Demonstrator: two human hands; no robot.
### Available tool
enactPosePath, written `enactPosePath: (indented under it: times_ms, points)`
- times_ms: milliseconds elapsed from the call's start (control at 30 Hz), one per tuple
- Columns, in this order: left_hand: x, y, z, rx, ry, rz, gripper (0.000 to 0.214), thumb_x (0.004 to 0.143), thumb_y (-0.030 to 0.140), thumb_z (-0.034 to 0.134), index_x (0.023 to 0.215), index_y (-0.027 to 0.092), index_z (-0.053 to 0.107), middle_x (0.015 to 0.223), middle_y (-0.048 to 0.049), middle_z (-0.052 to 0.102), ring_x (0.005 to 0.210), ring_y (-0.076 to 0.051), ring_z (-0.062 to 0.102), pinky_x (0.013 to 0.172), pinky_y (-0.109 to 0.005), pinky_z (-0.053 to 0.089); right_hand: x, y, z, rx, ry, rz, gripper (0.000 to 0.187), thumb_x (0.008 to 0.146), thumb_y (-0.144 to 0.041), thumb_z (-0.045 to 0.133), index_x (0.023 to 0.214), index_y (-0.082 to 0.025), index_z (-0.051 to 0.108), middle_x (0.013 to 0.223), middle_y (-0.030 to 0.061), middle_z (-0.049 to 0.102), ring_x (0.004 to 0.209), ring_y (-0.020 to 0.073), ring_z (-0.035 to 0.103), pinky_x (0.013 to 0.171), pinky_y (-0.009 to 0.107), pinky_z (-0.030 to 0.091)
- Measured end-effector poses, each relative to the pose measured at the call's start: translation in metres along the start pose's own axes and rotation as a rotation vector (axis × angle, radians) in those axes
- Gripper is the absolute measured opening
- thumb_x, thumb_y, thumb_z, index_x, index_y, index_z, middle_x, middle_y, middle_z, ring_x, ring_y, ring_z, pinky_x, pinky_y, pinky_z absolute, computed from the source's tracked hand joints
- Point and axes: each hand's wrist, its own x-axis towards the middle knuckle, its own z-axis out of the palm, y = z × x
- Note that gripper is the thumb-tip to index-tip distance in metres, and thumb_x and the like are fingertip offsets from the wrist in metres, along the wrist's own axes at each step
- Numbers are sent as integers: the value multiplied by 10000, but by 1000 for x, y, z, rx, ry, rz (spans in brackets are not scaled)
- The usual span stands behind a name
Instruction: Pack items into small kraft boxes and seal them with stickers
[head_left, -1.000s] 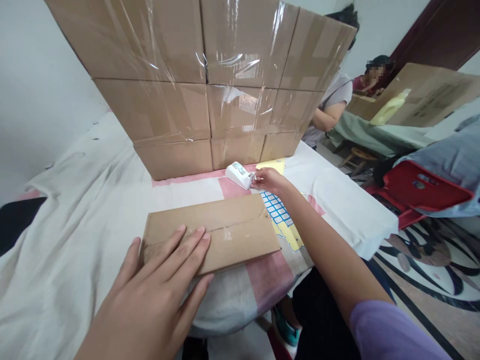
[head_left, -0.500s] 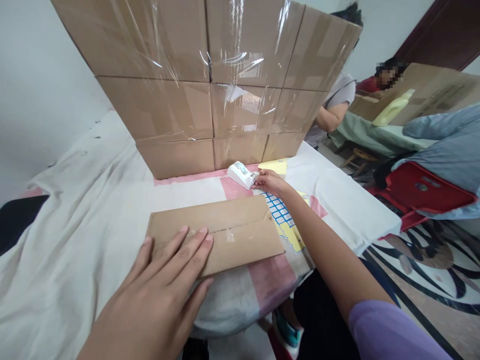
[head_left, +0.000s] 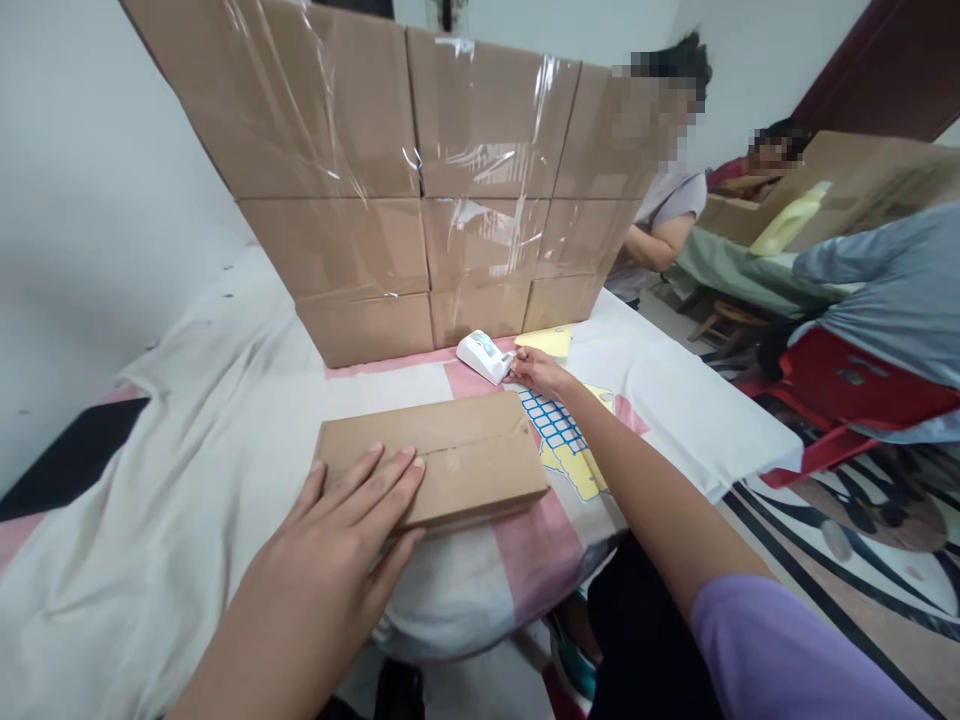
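Observation:
A closed cardboard box (head_left: pixel 480 445) lies flat near the table's front edge, a seam running along its top. My left hand (head_left: pixel 349 530) rests on the box's left part with the palm down and fingers stretched out. Beyond the box stands a small white tape dispenser (head_left: pixel 482 357) with a roll in it. My right hand (head_left: pixel 541 372) reaches to its near right end, thumb and fingers pinched on the end of the clear tape there. The tape itself is too fine to make out clearly.
Behind the dispenser rises a block of stacked cardboard boxes (head_left: pixel 480 240) in clear wrap. A yellow piece (head_left: pixel 546 342) lies by its base. A pale cloth (head_left: pixel 225 400) covers the table. At right are several people, a red chair (head_left: pixel 847 385) and a yellow bottle (head_left: pixel 791 220).
The view has tilted and shifted slightly, so more of the stack's top shows. The cardboard box's right front edge now sits lower and flatter. Both hands keep their places.

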Motion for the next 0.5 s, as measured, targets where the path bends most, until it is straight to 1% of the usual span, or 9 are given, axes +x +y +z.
enactPosePath:
  times_ms: [100,167,267,333,400,433,500]
  points:
    - [5,4,-4,25,-20,-20,433,1001,341,431,1389,205,568,1406,-90,636,1283,-362,615,997,-637,525,3,1,0,-10,4,-5,495,559,-49,756,753,-243,344,580,-128,470,551,81,524,772,327,593]
    - [6,6,-6,48,-29,-23,424,989,309,446,1367,184,590,1401,-97,637,1278,-365,618,977,-642,541,4,0,-1,-11,-3,-2,493,550,-50,747,745,-243,338,561,-136,456,540,77,511,801,345,592]
    - [5,6,-6,64,-34,-17,434,980,310,471,1376,176,587,1416,-100,624,1294,-360,607,992,-646,536,4,-2,-2,-6,-22,10,469,542,-71,735,741,-241,347,577,-116,510,590,98,563,836,369,588]
    - [4,5,-5,58,-40,-22,448,976,322,489,1393,185,578,1429,-101,613,1314,-351,592,1022,-641,518,2,-5,-1,-7,-28,21,457,542,-87,732,745,-239,352,600,-98,548,632,116,602,827,364,586]
    - [4,4,-5,42,-47,-40,454,972,321,498,1402,199,576,1434,-102,610,1331,-337,580,1054,-628,499,0,-10,2,-18,-25,36,458,543,-103,738,749,-239,352,610,-85,564,635,128,615,762,340,582]
    - [4,4,-6,30,-54,-50,455,969,319,503,1404,207,577,1434,-103,611,1338,-330,575,1066,-621,491,-1,-13,5,-28,-21,44,462,544,-113,743,752,-240,351,605,-83,561,612,128,606,704,319,572]
    - [4,4,-8,2,-79,-70,457,963,312,518,1407,221,578,1440,-99,606,1353,-326,560,1086,-615,474,-5,-23,12,-49,-15,51,471,542,-134,755,756,-243,349,576,-84,537,549,121,559,568,266,510]
